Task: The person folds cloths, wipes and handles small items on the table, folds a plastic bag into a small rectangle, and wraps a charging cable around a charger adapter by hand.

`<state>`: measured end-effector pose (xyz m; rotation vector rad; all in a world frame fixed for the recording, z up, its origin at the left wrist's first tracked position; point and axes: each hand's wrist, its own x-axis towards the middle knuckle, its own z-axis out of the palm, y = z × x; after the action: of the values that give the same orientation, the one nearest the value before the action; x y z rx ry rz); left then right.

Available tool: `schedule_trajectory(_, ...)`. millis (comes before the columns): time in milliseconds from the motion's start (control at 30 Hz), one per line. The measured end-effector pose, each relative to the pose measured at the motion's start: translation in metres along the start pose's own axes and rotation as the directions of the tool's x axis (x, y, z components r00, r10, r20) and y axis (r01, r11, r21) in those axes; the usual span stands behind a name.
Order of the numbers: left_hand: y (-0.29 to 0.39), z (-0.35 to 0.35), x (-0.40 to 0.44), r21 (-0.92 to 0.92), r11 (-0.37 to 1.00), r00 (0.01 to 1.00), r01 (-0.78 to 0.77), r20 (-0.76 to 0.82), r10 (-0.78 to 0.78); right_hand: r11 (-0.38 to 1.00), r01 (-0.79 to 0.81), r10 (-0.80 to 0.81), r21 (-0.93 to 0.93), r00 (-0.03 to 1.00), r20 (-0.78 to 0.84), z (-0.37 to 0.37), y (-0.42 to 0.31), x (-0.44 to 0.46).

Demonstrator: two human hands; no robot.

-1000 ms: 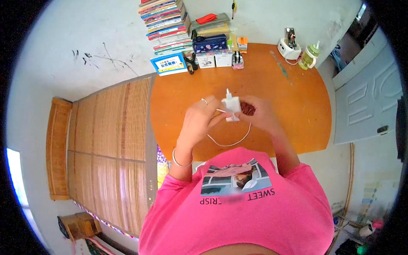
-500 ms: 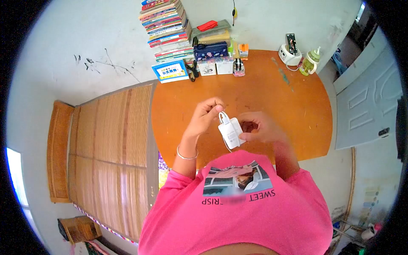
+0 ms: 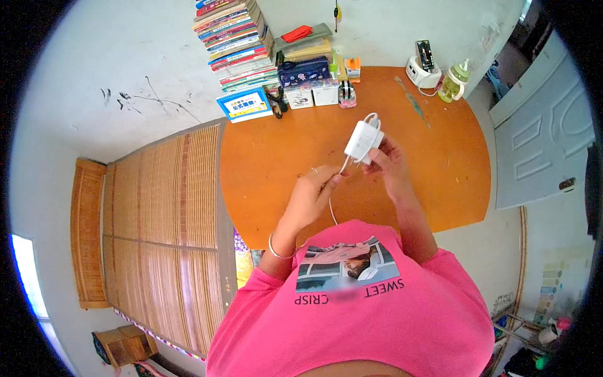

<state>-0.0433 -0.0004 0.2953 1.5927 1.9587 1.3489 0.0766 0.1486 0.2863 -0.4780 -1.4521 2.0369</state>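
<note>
My right hand (image 3: 394, 171) grips a white charger (image 3: 362, 141) from its lower right side, holding it above the table. A white cable (image 3: 333, 212) loops over the charger's top end and runs along it. Below the charger, my left hand (image 3: 313, 193) pinches this cable between thumb and fingers. From there the cable hangs down toward the pink shirt. Whether the cable is plugged into the charger cannot be made out.
The orange-brown table (image 3: 270, 182) lies under both hands. Along its far edge stand a tall book stack (image 3: 235, 44), a blue desk calendar (image 3: 245, 105), a pencil case (image 3: 303, 71), a white phone stand (image 3: 423, 74) and a green bottle (image 3: 453, 81). A bamboo-matted bed (image 3: 163, 188) is at left.
The charger has moved up and to the right in my right hand and is tilted differently. My left hand has shifted from the cable's loop at the top to the cable below the charger.
</note>
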Motion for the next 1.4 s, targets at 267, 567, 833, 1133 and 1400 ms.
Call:
schedule_trajectory(267, -0.001, 0.004, -0.007, 0.236, 0.969, 0.997, -0.077, -0.001, 0.079, 0.997, 0.017, -0.023, -0.077, 0.997, -0.079, -0.003, 0.004, 0.002)
schedule_trajectory(567, 0.012, -0.004, -0.004, 0.383, 0.923, 0.999, -0.026, 0.049, 0.008, 0.881, 0.103, -0.179, -0.462, 0.976, -0.123, -0.001, 0.012, -0.002)
schedule_trajectory(833, 0.011, -0.021, 0.004, 0.148, 0.989, 0.993, 0.022, 0.113, -0.039, 0.623, 0.226, -0.048, -0.749, 0.967, 0.252, -0.002, -0.005, -0.014)
schedule_trajectory(1133, -0.016, -0.023, 0.023, -0.299, 0.953, 0.999, 0.045, 0.024, -0.040, 0.971, -0.123, 0.203, -0.205, 0.874, 0.440, -0.018, 0.013, -0.020)
schedule_trajectory(1400, -0.038, 0.033, 0.006, -0.661, 0.744, 0.980, 0.101, -0.063, -0.189, 0.977, -0.212, 0.205, -0.014, 0.927, 0.315, -0.010, 0.018, -0.022)
